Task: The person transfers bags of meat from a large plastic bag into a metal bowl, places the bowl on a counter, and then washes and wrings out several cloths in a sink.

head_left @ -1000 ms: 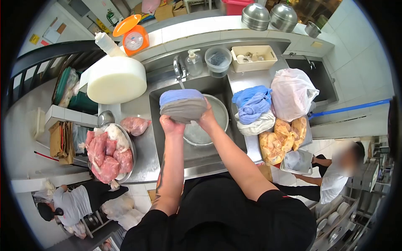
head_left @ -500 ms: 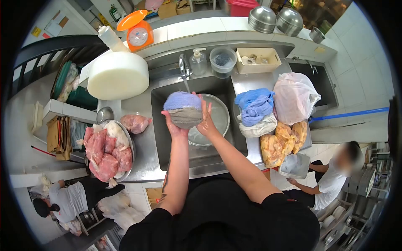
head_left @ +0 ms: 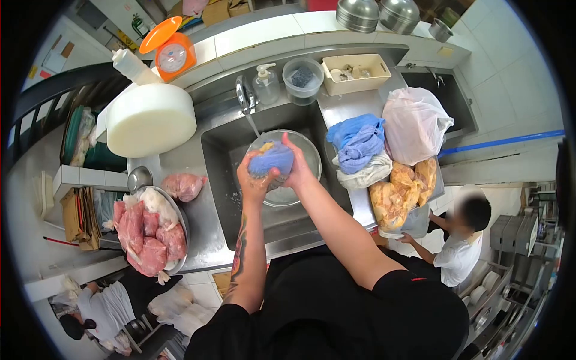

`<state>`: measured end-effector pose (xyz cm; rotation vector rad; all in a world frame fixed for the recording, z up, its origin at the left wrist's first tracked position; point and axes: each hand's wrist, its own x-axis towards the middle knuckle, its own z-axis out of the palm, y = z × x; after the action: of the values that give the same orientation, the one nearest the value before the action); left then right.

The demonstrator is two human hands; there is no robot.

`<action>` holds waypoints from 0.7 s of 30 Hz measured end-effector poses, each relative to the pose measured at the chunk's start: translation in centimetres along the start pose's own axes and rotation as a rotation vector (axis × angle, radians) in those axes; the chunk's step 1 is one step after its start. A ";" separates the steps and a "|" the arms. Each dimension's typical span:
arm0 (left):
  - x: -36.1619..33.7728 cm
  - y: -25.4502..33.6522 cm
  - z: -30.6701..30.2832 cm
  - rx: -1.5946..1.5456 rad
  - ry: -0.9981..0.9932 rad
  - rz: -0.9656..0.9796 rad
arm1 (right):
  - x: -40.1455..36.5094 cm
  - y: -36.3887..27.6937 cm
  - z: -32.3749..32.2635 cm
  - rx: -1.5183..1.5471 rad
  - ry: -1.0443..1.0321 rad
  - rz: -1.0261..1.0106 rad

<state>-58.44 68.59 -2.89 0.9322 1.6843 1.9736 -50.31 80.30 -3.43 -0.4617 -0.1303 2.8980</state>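
Observation:
A bunched blue cloth point(head_left: 271, 159) is squeezed between my two hands over the sink point(head_left: 240, 222). My left hand point(head_left: 255, 180) wraps round its left side, and my right hand point(head_left: 298, 168) grips its right side. Below them, a round metal bowl point(head_left: 309, 150) sits in the sink. Water runs from the faucet point(head_left: 243, 93) into the bowl area just behind the cloth. A small yellowish patch shows at the cloth's upper edge.
Raw meat in a bowl point(head_left: 187, 225) stands left of the sink. To the right are blue cloths point(head_left: 359, 141), a white bag point(head_left: 416, 126) and bags of yellowish meat point(head_left: 390, 201). A person point(head_left: 459, 240) holds a container at lower right; another person point(head_left: 108, 306) is lower left.
My hands have closed round the cloth, folding it into a smaller bundle; its grey part no longer shows. The camera view has shifted. The person at lower right has moved closer to the counter.

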 end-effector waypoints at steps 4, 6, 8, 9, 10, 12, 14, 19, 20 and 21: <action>-0.2 0.5 1.6 -0.450 0.306 -0.033 | 2.0 0.9 1.0 0.044 -0.020 -0.022; 0.2 0.6 1.4 -0.478 0.316 0.074 | 2.6 1.6 1.5 0.049 -0.032 -0.074; 0.0 -0.1 0.0 -0.598 0.377 -0.253 | 2.9 2.0 2.4 0.057 0.021 -0.104; 0.2 -0.3 -0.2 -0.592 0.381 -0.253 | 2.9 2.3 3.1 0.062 0.021 -0.098; 0.7 -0.5 -0.2 -0.714 0.409 -0.335 | 2.9 2.6 3.8 -0.131 0.122 -0.269; 1.5 -0.2 -0.3 -0.833 0.439 -0.416 | 3.0 3.0 4.3 -0.323 0.222 -0.436; 2.0 0.2 -0.4 -1.005 0.273 -0.640 | 3.0 3.0 4.6 -0.738 0.198 -0.721; 2.6 -1.8 -3.2 -0.958 0.034 -0.997 | 1.7 2.4 3.9 -1.347 0.041 -1.001; 2.7 -2.5 -4.0 -0.918 -0.086 -1.072 | 1.8 2.5 3.4 -1.510 -0.063 -1.149; 3.0 -1.9 -4.5 -0.959 -0.105 -1.192 | 1.3 2.3 4.3 -1.561 -0.183 -1.274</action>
<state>-63.97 67.75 -4.25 -0.2996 0.6641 1.4487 -53.27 78.11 -0.04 -0.1249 -1.8526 1.1002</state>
